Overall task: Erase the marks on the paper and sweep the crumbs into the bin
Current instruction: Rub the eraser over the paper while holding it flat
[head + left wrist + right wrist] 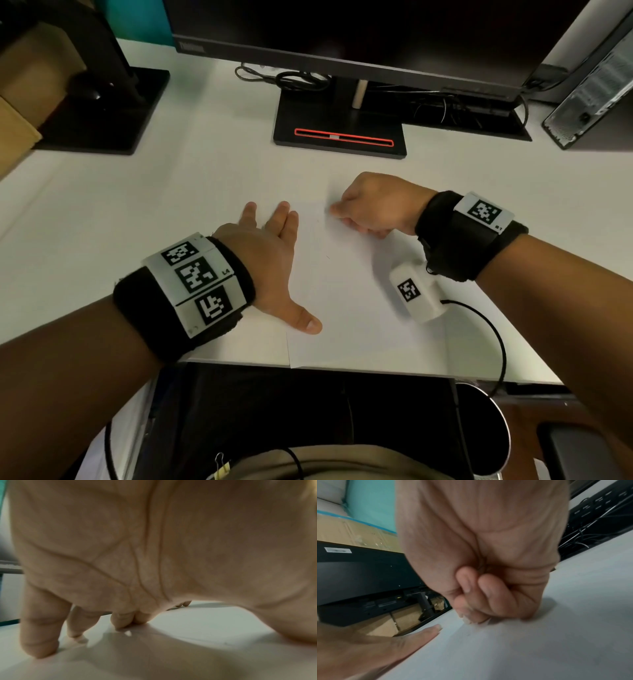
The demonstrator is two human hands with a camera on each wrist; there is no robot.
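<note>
A white sheet of paper (346, 301) lies on the white desk (137, 212), reaching the near edge. Faint pencil marks (328, 257) show on it. My left hand (277, 236) lies flat with straight fingers on the sheet's left edge, and its fingertips (39, 642) press down. My right hand (337, 212) is curled at the sheet's upper part. It pinches a small pale eraser (468, 620) against the paper (530, 642); the eraser is blurred and mostly hidden. A dark round bin (493, 428) with a metal rim stands below the desk's near right edge.
A black monitor base (339, 137) with a red slot stands behind the paper. A second black stand (102, 109) and cardboard are at the left. A computer tower (592, 96) and tangled cables (462, 109) are at the back right. A black wire (493, 335) hangs from my right wrist.
</note>
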